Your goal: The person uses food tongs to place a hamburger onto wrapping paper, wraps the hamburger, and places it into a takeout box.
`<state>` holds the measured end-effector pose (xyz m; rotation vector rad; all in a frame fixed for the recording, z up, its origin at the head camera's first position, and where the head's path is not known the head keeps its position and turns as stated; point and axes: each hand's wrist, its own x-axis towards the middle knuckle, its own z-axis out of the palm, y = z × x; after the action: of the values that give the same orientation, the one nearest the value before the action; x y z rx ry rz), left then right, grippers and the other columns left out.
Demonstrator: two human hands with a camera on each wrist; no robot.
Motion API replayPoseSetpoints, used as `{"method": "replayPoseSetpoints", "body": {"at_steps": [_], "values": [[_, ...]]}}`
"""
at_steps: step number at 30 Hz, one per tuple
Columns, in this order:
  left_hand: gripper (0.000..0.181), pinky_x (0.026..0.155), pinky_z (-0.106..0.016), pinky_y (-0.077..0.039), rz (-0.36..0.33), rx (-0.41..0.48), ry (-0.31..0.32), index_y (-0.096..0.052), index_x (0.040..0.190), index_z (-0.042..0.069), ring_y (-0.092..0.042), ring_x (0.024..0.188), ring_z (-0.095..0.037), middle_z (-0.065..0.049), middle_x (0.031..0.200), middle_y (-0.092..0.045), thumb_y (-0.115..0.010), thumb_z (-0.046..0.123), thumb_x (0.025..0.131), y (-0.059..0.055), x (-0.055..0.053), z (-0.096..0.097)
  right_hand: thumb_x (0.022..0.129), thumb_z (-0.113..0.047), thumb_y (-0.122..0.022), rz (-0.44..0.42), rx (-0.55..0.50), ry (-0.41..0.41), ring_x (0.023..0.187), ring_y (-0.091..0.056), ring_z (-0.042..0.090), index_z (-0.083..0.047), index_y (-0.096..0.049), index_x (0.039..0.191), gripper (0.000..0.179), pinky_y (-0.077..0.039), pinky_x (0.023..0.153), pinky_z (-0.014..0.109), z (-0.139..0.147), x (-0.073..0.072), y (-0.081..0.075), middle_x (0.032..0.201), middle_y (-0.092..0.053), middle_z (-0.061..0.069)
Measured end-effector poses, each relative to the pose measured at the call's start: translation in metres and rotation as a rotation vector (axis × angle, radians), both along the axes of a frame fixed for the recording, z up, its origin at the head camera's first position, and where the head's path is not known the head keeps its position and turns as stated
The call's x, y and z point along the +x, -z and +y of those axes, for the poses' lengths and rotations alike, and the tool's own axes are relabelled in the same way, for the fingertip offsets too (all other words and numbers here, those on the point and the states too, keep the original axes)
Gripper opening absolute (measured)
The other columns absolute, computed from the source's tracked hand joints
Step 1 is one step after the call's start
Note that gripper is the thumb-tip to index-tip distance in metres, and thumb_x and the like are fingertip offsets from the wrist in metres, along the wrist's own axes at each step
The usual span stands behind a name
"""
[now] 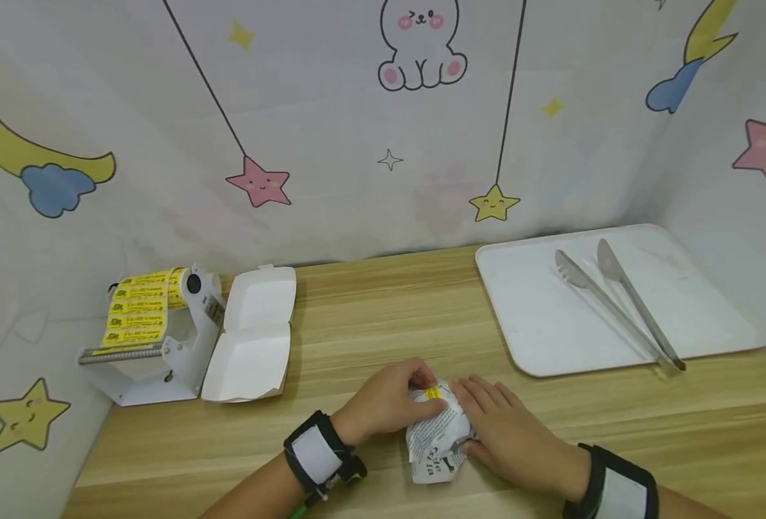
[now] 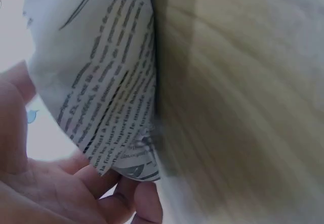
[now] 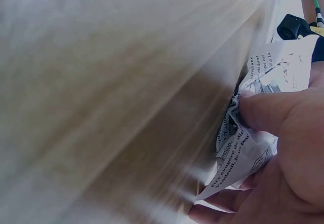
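A package wrapped in white printed paper point(image 1: 439, 429) lies on the wooden table at the front middle, with a small yellow sticker point(image 1: 432, 392) on its top. My left hand point(image 1: 389, 400) holds its left side, thumb beside the sticker and fingers bent round the far edge. On the other side, my right hand point(image 1: 515, 436) grips the package, fingers across the top and thumb low at the near edge. Folded, crumpled paper point(image 3: 235, 143) shows by that thumb in the right wrist view. Whatever the paper wraps is hidden.
At the left stands a label dispenser point(image 1: 188, 331) with a roll of yellow labels point(image 1: 137, 306). Beside it is an opened white takeout box point(image 1: 253, 353). A white tray point(image 1: 525, 339) at the right bears metal serving tongs point(image 1: 622, 306), their ends past its front rim.
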<state>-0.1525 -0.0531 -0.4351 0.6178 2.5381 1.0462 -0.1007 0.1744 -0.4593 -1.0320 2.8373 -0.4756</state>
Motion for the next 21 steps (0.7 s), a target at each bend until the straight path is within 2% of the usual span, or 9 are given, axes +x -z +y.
{"method": "replayPoseSetpoints", "body": {"at_steps": [4,9,14,21], "values": [[0.039,0.089,-0.034,-0.053,-0.026,0.044,-0.017,-0.062,0.118,0.010,-0.067,0.106,-0.022,-0.008,0.113,-0.071,-0.080,0.030,0.090,0.002,0.003,-0.001,0.094,-0.030,-0.073,0.022,0.014,0.002,0.140,-0.041,0.045,0.006,-0.038,0.152,0.077,-0.035,0.107,0.068,-0.001,0.001,-0.001,0.151,-0.044,0.026],[0.035,0.094,-0.035,-0.053,0.001,0.127,-0.039,-0.064,0.118,0.007,-0.066,0.108,-0.020,-0.005,0.113,-0.069,-0.078,0.026,0.092,0.008,0.004,-0.003,0.091,-0.032,-0.076,0.050,-0.016,0.014,0.135,-0.047,0.042,0.005,-0.039,0.151,0.080,-0.038,0.105,0.068,-0.002,-0.002,-0.003,0.145,-0.050,0.024],[0.030,0.096,-0.036,-0.051,0.047,0.171,-0.042,-0.065,0.116,0.007,-0.064,0.107,-0.017,-0.003,0.112,-0.068,-0.075,0.024,0.094,0.009,0.001,-0.005,0.086,-0.029,-0.082,0.015,-0.100,0.042,0.128,-0.053,0.035,0.003,-0.042,0.150,0.082,-0.039,0.105,0.064,-0.003,-0.007,-0.010,0.136,-0.057,0.018],[0.029,0.097,-0.037,-0.050,0.029,0.197,-0.063,-0.066,0.117,0.008,-0.062,0.107,-0.015,-0.001,0.114,-0.068,-0.073,0.027,0.096,0.010,0.001,-0.010,0.084,-0.031,-0.084,-0.012,-0.156,0.041,0.128,-0.054,0.035,0.005,-0.040,0.151,0.088,-0.040,0.107,0.058,0.000,-0.007,-0.016,0.138,-0.057,0.020]]}}
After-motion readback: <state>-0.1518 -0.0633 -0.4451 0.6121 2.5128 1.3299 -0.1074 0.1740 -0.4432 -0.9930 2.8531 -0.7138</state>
